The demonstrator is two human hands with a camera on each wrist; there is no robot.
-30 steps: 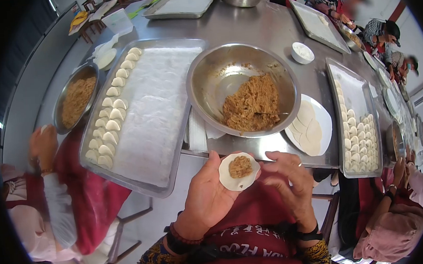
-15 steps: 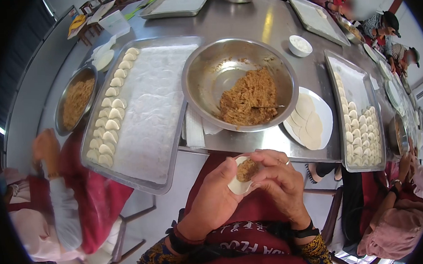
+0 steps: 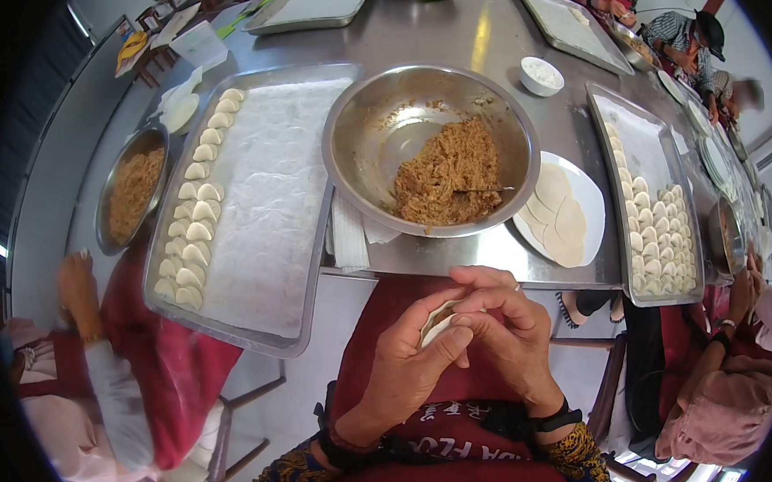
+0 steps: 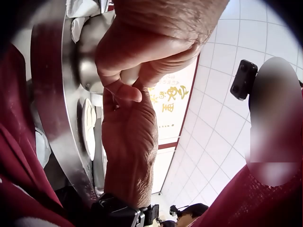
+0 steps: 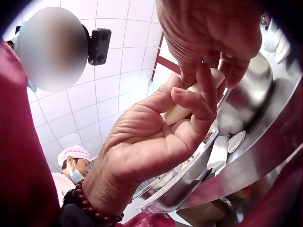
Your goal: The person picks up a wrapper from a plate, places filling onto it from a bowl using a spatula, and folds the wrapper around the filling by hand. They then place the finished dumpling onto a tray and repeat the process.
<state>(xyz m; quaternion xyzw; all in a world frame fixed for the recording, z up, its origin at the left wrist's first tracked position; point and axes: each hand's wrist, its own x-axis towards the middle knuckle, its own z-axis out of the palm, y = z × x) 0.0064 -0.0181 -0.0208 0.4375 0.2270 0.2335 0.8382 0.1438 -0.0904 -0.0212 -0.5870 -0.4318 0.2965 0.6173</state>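
Observation:
A round dumpling wrapper point(image 3: 439, 328), folding up around its brown filling, sits between both hands in front of the apron. My left hand point(image 3: 404, 362) cradles it, with curled fingers and the thumb against its side. The right hand point(image 3: 520, 334) pinches the wrapper's edge from the other side, thumb and fingertips close to the left thumb. In the right wrist view the pale underside of the wrapper point(image 5: 177, 113) shows between the left fingers. Most of the filling is hidden by the hands. Just beyond them stands a large steel bowl point(image 3: 346, 168) with brown filling point(image 3: 452, 171) and a utensil.
To the left lies a floured tray point(image 3: 265, 213) with rows of folded dumplings point(image 3: 198, 230). A white plate point(image 3: 585, 193) of flat wrappers point(image 3: 561, 217) sits right of the bowl. Another dumpling tray point(image 3: 654, 136) and a small bowl of white powder point(image 3: 541, 77) stand farther right. People work alongside.
The right hand has come in from the side to the wrapper. The wrapper, flat and open on the left palm before, is now folded up between both hands.

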